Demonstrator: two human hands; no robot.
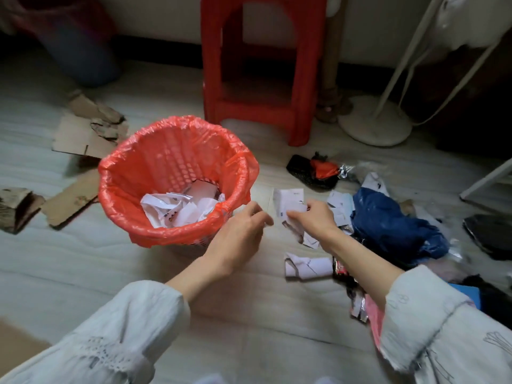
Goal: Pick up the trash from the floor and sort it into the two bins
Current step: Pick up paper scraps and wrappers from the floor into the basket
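Right hand (313, 217) pinches a white paper scrap (289, 202) above the floor, just beside the red-lined bin (177, 234). I see my left hand (243, 231) with loosely curled fingers holding nothing, by the bin's near rim. Bare floor (249, 322) lies between my sleeves; a trash pile (393, 231) crowds the right.

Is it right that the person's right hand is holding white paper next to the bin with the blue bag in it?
Almost. The bag lining the bin is red, not blue, as the head view shows. The right hand does hold white paper beside it.
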